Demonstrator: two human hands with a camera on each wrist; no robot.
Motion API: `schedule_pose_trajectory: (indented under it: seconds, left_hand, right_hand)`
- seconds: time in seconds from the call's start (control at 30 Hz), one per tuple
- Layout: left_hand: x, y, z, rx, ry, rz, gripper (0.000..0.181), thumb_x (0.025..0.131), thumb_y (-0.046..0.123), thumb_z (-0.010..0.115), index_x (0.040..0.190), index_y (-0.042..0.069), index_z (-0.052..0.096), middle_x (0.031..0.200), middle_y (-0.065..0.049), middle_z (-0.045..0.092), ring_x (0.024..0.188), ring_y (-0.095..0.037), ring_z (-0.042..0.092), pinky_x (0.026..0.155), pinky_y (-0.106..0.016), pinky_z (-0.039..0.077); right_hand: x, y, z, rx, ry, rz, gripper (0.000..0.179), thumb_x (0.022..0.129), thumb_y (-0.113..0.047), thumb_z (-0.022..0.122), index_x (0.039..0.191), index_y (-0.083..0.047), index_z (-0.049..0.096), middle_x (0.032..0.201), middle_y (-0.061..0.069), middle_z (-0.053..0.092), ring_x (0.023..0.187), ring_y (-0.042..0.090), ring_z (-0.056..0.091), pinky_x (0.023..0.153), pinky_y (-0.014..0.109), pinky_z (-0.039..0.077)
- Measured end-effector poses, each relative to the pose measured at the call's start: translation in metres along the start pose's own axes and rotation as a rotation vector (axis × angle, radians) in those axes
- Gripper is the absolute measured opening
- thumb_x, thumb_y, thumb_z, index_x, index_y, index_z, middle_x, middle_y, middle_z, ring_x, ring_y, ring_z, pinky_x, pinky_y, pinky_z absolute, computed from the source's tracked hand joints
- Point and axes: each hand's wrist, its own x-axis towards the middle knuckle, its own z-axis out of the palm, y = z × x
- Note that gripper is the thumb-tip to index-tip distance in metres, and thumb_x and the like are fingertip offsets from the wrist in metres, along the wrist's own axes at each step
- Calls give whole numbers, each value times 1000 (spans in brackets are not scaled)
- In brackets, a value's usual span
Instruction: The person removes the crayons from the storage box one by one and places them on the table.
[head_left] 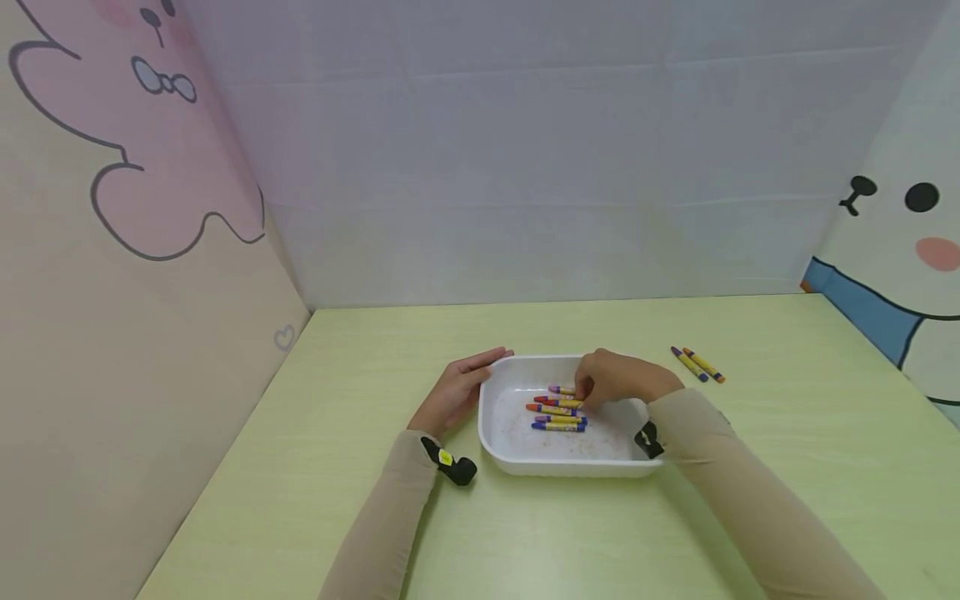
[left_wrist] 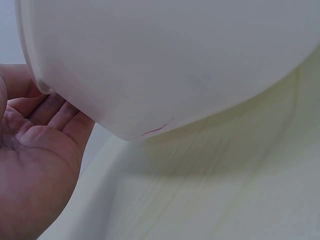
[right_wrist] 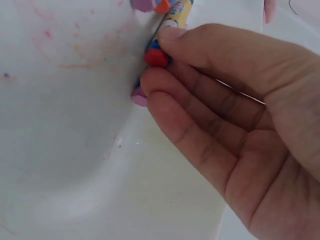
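Note:
A white plastic tray sits on the table, with several crayons lying side by side inside it. My left hand holds the tray at its far left corner, thumb by the rim and fingers against the outer wall. Inside the tray, my right hand pinches a red crayon in a yellow wrapper between thumb and fingers. Below those fingertips in the right wrist view shows the end of a pink-purple crayon. Nearest the front of the row is a blue crayon, and an orange crayon lies farther back.
Two more crayons, one purple and one orange, lie on the pale green table to the right of the tray. A white cloth wall stands behind the table. Coloured crayon marks dot the tray's floor.

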Motion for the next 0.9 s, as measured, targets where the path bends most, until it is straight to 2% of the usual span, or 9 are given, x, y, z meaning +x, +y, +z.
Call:
schedule_pose_trajectory:
  seconds: [0.3, 0.47, 0.67, 0.9]
  left_hand:
    - [1, 0, -1, 5, 2, 6, 40, 101, 3, 40, 141, 2, 48, 146, -12, 47, 137, -23, 42, 111, -38, 38]
    - [1, -1, -1, 9, -2, 5, 41, 101, 3, 40, 141, 2, 47, 147, -12, 47, 138, -24, 41, 111, -39, 37]
    - [2, -2, -1, 6, -2, -1, 41, 101, 2, 40, 141, 2, 47, 146, -11, 47, 137, -23, 42, 110, -37, 39]
    - [3, -2, 0, 6, -3, 4, 41, 101, 2, 40, 141, 3, 48, 146, -12, 48, 137, -22, 42, 109, -34, 41]
  right_hand:
    - [-6, 4, -16, 9, 16, -20, 3, 83, -10, 73, 83, -8, 71, 81, -3, 65, 73, 9, 55, 67, 23, 50]
    - [-14, 8, -28, 10, 57, -54, 4, 85, -11, 71, 87, -9, 73, 83, -3, 68, 74, 8, 58, 68, 24, 52]
    - [-28, 16, -44, 7, 146, -24, 8, 86, -11, 69, 92, -8, 74, 87, 1, 71, 78, 10, 62, 70, 30, 56]
    - [-46, 43, -56, 20, 277, 43, 12, 88, -11, 67, 95, -3, 73, 90, 6, 72, 81, 17, 66, 72, 36, 57]
